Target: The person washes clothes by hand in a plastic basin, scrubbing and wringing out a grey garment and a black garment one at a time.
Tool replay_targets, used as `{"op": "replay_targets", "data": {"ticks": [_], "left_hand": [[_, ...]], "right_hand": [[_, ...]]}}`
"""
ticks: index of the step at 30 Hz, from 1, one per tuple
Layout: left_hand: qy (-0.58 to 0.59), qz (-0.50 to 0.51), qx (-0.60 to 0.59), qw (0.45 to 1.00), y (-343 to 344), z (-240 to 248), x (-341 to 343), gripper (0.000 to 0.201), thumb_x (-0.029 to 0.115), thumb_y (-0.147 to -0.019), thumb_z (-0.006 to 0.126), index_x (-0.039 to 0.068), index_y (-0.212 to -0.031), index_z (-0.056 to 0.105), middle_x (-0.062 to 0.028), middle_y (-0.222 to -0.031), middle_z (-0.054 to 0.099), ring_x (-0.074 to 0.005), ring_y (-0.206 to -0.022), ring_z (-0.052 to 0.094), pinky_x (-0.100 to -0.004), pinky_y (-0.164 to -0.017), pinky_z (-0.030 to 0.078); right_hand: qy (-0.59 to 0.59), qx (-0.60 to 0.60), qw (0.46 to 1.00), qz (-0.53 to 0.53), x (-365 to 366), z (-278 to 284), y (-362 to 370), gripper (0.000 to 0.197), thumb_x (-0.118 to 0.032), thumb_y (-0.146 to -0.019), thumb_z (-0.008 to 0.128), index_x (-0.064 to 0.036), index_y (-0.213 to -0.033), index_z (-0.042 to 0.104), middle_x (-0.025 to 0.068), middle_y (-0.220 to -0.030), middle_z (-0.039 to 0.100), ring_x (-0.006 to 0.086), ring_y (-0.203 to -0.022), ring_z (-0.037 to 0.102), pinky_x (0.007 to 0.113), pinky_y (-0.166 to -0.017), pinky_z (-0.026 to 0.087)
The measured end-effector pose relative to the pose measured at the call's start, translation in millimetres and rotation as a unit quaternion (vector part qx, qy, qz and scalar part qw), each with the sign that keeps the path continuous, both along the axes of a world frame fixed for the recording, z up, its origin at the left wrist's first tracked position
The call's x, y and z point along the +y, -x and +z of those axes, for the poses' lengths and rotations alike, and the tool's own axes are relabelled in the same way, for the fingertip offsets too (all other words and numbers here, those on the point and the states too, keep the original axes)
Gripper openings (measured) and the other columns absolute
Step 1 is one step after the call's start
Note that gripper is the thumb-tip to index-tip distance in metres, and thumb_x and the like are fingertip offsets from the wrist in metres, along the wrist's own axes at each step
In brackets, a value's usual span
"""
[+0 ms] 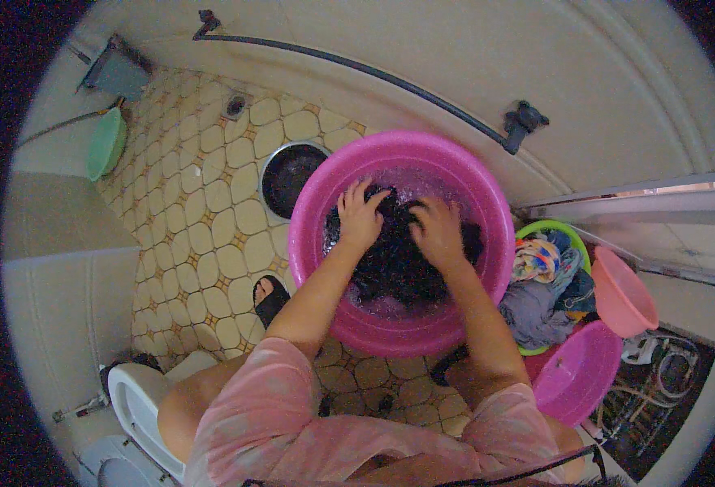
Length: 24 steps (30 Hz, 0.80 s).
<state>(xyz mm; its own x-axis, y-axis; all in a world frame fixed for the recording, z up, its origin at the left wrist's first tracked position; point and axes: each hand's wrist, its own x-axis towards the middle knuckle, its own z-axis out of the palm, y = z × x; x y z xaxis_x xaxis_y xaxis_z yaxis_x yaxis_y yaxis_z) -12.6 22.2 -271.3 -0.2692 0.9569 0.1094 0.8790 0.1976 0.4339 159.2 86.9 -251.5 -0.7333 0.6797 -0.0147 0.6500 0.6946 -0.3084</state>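
Observation:
A large pink tub point(313, 191) of sudsy water stands in front of me, with a soaked black cloth point(402, 264) bunched inside it. Its exact kind cannot be made out. My left hand point(361, 217) is at the cloth's upper left part, thumb and fingers closed on a dark fold. A short way to the right, my right hand point(437, 233) has its fingers curled into the same cloth. Water and dark fabric partly hide the fingertips of both hands.
A dark-looking round basin point(292, 178) stands beside the tub. To the right are a green basin point(578, 243) heaped with clothes point(536, 304), a salmon basin point(624, 292) and a magenta basin point(581, 373). A white toilet point(134, 406) is at lower left; a dark rail point(357, 69) crosses the wall.

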Motion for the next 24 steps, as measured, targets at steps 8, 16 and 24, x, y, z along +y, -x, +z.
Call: {"op": "replay_targets", "data": {"ticks": [8, 16, 24], "left_hand": [[0.151, 0.035, -0.017, 0.988, 3.8, -49.5, -26.0, 0.053, 0.034, -0.077, 0.054, 0.020, -0.126, 0.038, -0.0144, -0.133, 0.025, -0.0344, -0.125, 0.018, -0.0513, -0.100, 0.017], [0.171, 0.076, -0.115, 0.976, -4.1, -80.1, -17.7, 0.049, 0.030, -0.079, 0.053, 0.016, -0.124, 0.038, -0.0158, -0.129, 0.033, -0.0347, -0.115, 0.034, -0.0432, -0.097, 0.027], [0.031, 0.148, -0.925, 0.349, -21.1, -54.5, 22.6, 0.038, 0.035, -0.083, 0.051, 0.013, -0.114, 0.046, -0.0087, -0.110, 0.049, -0.0223, -0.099, 0.048, -0.0348, -0.083, 0.041]], "right_hand": [[0.023, -0.068, 0.997, -0.032, -11.4, -72.6, 11.2, 0.064, -0.044, -0.070, 0.060, -0.0183, -0.125, 0.039, 0.0107, -0.132, 0.027, 0.0348, -0.121, 0.024, 0.058, -0.096, 0.016], [0.138, 0.008, 0.946, -0.293, 7.5, -90.2, 19.8, 0.062, -0.017, -0.071, 0.060, -0.0080, -0.126, 0.033, 0.0176, -0.125, 0.036, 0.0370, -0.120, 0.025, 0.045, -0.098, 0.024], [0.196, 0.264, 0.906, -0.268, -36.6, -94.0, 43.4, 0.046, -0.019, -0.073, 0.060, -0.0001, -0.112, 0.044, 0.0174, -0.114, 0.042, 0.0339, -0.106, 0.041, 0.040, -0.090, 0.034]]}}
